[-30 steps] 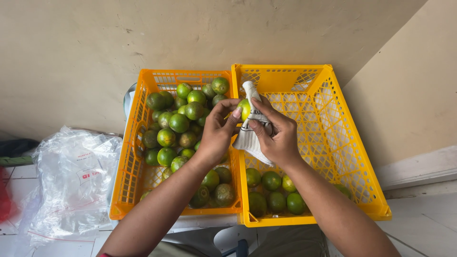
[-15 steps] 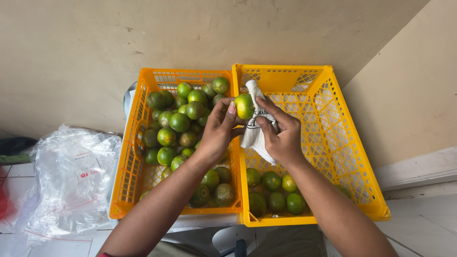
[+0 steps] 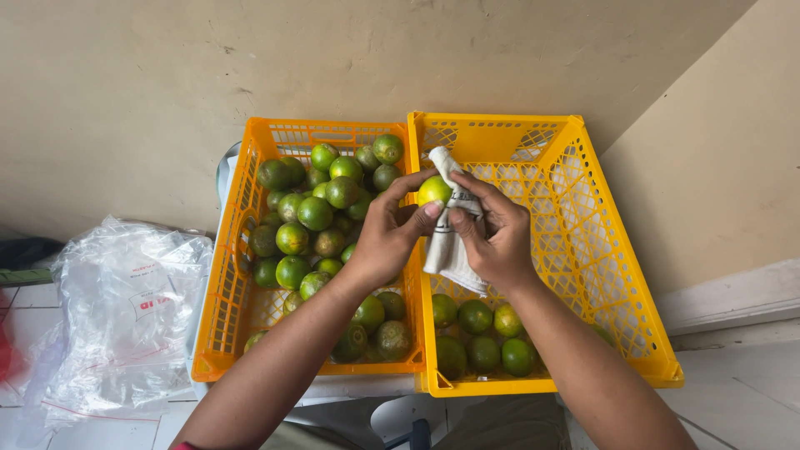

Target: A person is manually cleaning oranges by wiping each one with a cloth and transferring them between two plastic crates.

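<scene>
A crumpled clear plastic bag with red print lies left; my left hand fingers pinch a round yellow-green lime, my right hand fingers pressing a white cloth against it.

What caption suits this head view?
Two hands, left hand and right hand, wipe a round green-yellow citrus fruit with white cloth above yellow plastic crates.

A: Camera position?
B: Single head-mounted view, facing steeply down at close range; crates fill frame centre, wall spans the top.
A: Shared coverage?
B: One view only.
</scene>
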